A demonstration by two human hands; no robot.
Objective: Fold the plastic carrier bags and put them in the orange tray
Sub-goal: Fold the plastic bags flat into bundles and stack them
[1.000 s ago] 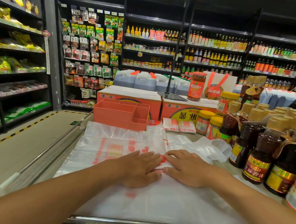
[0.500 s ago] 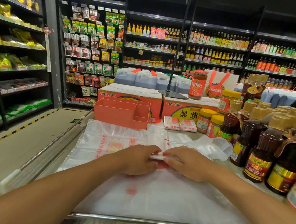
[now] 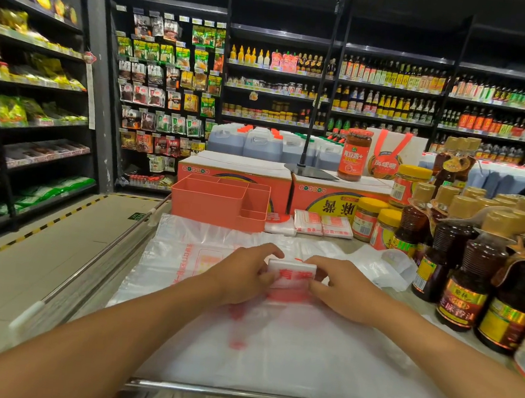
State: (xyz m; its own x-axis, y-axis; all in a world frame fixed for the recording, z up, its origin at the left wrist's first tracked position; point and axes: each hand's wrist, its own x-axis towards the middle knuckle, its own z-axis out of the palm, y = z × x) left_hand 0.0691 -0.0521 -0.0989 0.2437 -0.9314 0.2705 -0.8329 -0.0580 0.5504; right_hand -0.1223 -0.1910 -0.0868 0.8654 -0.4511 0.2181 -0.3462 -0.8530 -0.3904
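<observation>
Pinching a folded bag (image 3: 290,274) near the orange tray (image 3: 209,203).
Left hand (image 3: 240,277) and right hand (image 3: 339,291) clamp it with curled fingers; a loose grip may let it pop open.

The fingers of the left hand (image 3: 240,276) and the right hand (image 3: 340,289) cover both side edges of the folded bag (image 3: 291,274). The orange tray (image 3: 208,204), at 12 o'clock from the hands, hides its floor behind its front wall. At 3 o'clock the sauce bottles (image 3: 466,285) are cut by the picture's edge. The writing on the far shelves (image 3: 389,85) is too small to read.
</observation>
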